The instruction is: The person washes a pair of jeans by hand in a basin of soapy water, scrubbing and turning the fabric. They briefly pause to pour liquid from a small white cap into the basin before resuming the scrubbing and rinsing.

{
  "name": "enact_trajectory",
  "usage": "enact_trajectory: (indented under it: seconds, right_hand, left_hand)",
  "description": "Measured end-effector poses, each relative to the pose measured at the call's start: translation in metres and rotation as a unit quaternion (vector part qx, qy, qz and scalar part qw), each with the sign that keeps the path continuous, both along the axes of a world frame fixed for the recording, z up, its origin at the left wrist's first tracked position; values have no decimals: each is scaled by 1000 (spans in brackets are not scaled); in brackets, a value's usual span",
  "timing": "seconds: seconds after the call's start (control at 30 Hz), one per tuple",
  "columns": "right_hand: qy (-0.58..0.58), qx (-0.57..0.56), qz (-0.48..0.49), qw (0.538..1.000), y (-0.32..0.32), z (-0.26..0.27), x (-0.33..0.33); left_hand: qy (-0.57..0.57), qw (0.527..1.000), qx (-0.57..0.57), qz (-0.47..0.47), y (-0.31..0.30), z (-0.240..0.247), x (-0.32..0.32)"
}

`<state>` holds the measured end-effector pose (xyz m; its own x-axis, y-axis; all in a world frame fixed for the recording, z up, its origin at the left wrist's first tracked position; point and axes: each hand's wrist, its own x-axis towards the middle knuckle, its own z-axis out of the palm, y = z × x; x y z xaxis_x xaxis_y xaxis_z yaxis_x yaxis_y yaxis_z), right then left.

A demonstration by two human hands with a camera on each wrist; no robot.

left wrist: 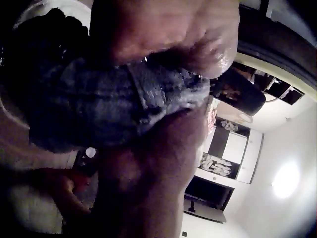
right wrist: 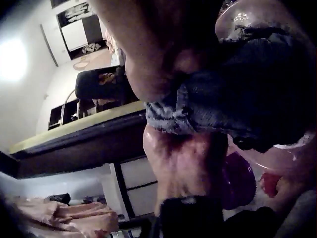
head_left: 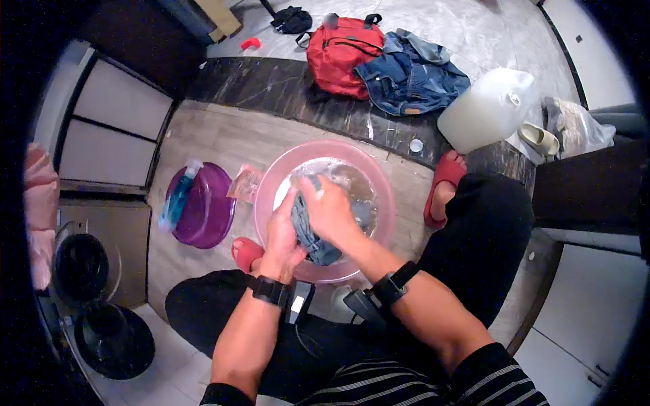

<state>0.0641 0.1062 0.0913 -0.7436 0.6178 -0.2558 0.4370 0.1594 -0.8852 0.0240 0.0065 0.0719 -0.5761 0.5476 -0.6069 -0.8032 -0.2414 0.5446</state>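
Wet blue denim cloth (head_left: 313, 237) is bunched between both hands over a pink basin (head_left: 384, 196) of sudsy water. In the head view the left hand (head_left: 283, 231) grips its left side, and the right hand (head_left: 328, 207) holds it from the upper right, the two hands close together. The left wrist view shows the denim (left wrist: 99, 99) hanging down out of the grip. In the right wrist view the denim (right wrist: 237, 89) is held between the two hands, its lower part over the basin (right wrist: 262, 15). Some fingertips are hidden by the cloth.
Left of the basin lies a purple basin (head_left: 220, 210) with a blue bottle (head_left: 177, 199) and a pink packet (head_left: 245, 184) nearby. On the dark step are a red backpack (head_left: 342, 57), a denim garment (head_left: 413, 78) and a white jug (head_left: 484, 111). Red slippers (head_left: 440, 189) flank the basin.
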Motion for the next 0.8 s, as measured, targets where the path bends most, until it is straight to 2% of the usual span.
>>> enact_trajectory:
  seconds: [0.03,0.07,0.1,0.13,0.17,0.23,0.27,0.3,0.33,0.4,0.43,0.5,0.53,0.57,0.6,0.63,0.7,0.73,0.77,0.8]
  right_hand:
    - [17,-42,-36,998,10,-11,-3]
    - [16,-189,-48,981,17,-23,-2]
    - [13,-334,-54,941,22,-22,-1]
    - [12,-471,-57,880,26,-20,0]
    - [44,-506,-46,860,26,-18,3]
    - [91,-309,3,947,20,-1,9]
    - [114,-203,28,972,16,3,12]
    - [166,-35,61,984,0,-15,10]
    - [117,119,113,979,-10,-11,14]
    - [105,86,91,987,-4,-9,13]
    - [57,32,56,996,-2,-11,9]
    - [-32,-69,-29,997,10,-13,-4]
    - [-15,-236,-38,971,20,-14,-3]
    - [0,-399,-41,916,28,-17,1]
    - [17,-550,-42,834,33,-16,3]
    - [48,-558,-36,828,33,-12,6]
    - [100,-363,26,926,22,-11,5]
    - [124,-258,54,957,14,-10,7]
    - [166,-18,105,980,0,-18,8]
    - [120,170,104,973,-15,-14,14]
  left_hand:
    - [18,1000,-7,-17,5,15,3]
    - [23,999,4,-27,6,16,4]
    - [28,999,13,-32,5,20,6]
    - [35,998,22,-36,6,25,6]
    - [13,999,37,-11,7,32,9]
    - [-13,998,53,23,1,27,-3]
    - [-25,997,63,40,-1,22,-8]
    - [-23,996,70,58,-2,13,-10]
    - [-15,997,41,57,-1,11,-6]
    - [3,999,-17,51,6,8,7]
    - [-18,1000,10,19,5,10,6]
    - [11,1000,-3,-6,5,11,5]
    - [24,999,-9,-18,7,12,6]
    - [18,999,3,-32,4,15,9]
    - [2,1000,24,-16,3,18,8]
    - [-13,999,44,1,1,22,5]
    - [-27,996,81,20,-4,18,-7]
    - [-17,997,62,36,-4,14,-9]
    - [-8,998,43,52,-5,11,-9]
    - [0,998,24,66,-5,7,-8]
